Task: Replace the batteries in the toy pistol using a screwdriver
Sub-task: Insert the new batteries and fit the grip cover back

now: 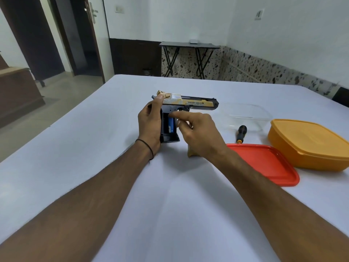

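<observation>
A black and gold toy pistol (196, 104) lies on its side on the white table (94, 148), barrel pointing right. My left hand (150, 123) grips the back of its grip. The grip's battery compartment is uncovered and a blue battery (171, 125) shows inside. My right hand (196, 133) hovers over the compartment with the index finger stretched out onto the top of the battery bay and the other fingers curled. A tan grip cover piece (191, 153) peeks out under my right wrist. A screwdriver (241, 133) with a black and orange handle lies to the right.
An orange container (309, 144) stands at the right, a red lid (264, 163) lies in front of it, and a clear plastic container (245, 116) sits behind the screwdriver. Beyond the table are a small folding table (188, 46) and a doorway.
</observation>
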